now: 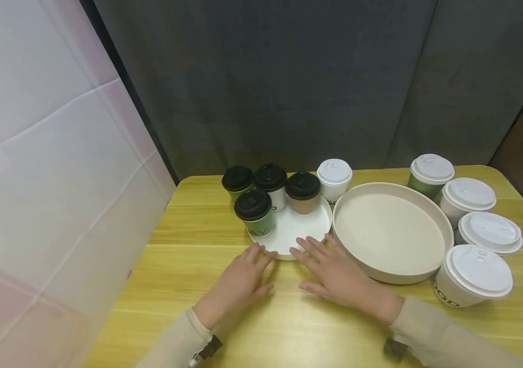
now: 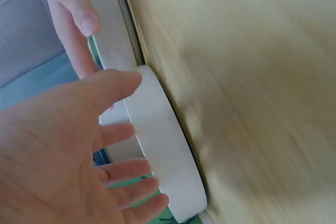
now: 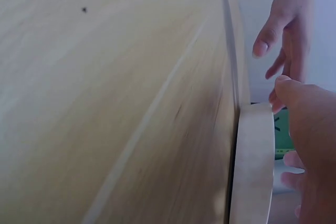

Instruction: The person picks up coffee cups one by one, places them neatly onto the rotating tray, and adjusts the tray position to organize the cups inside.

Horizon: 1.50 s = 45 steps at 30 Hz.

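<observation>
Hands (image 1: pixel 242 281) (image 1: pixel 335 271) spread, at near rim of white tray (image 1: pixel 294 232), black-lidded cups (image 1: pixel 254 207) on it

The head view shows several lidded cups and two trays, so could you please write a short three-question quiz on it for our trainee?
1. Multiple choice: how many black-lidded cups are there? A) three; B) four; C) five.
2. True or false: all the cups to the right of the larger beige tray have white lids.
3. Fill in the blank: the left hand and the right hand both have fingers at the near rim of the smaller, ____ tray.

Key: 1. B; 2. true; 3. white.
</observation>
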### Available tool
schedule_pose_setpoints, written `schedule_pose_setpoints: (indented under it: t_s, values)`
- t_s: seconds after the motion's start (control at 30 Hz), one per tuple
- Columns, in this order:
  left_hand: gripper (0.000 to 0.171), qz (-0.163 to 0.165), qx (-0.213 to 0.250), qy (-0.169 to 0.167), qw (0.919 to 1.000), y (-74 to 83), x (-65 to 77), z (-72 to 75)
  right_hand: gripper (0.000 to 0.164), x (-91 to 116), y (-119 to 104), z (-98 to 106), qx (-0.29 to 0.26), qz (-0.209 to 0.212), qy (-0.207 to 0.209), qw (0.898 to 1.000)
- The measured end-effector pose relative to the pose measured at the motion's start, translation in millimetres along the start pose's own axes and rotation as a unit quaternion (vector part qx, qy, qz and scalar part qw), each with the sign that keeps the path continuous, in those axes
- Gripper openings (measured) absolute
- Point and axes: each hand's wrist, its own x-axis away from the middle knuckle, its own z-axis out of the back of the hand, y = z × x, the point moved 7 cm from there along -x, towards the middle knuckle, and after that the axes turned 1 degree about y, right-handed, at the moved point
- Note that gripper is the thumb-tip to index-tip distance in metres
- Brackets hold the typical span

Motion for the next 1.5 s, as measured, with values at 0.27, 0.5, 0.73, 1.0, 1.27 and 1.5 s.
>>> schedule_pose_setpoints:
  t_s: [0.27, 0.5, 0.73, 1.0, 1.27, 1.5]
  values:
    - [0.067, -0.006, 0.033, -0.006, 0.9994, -8.8, 1.4, 4.6, 0.072, -3, -8, 0, -0.011, 0.017, 0.009, 1.0]
    - [0.062, -0.015, 0.038, -0.002, 0.9992, -15.0, 0.7, 6.0, 0.072, -5, -10, -3, -0.025, 0.013, -0.007, 1.0]
    - [0.063, -0.02, 0.037, 0.004, 0.9991, -17.5, -0.2, 5.0, 0.073, -5, -11, -3, -0.022, 0.013, -0.006, 1.0]
    - [0.068, -0.008, 0.052, -0.006, 0.9986, -18.8, 1.8, 11.7, 0.074, -7, -10, -1, -0.038, 0.013, 0.002, 0.999]
    - [0.056, 0.031, 0.045, 0.021, 0.9983, -29.6, -6.1, 51.8, 0.073, -15, -3, 13, -0.087, -0.004, 0.016, 0.996]
    - [0.05, 0.04, 0.026, 0.057, 0.9973, -39.8, -18.6, 92.1, 0.071, -26, 2, 22, -0.168, -0.03, 0.005, 0.985]
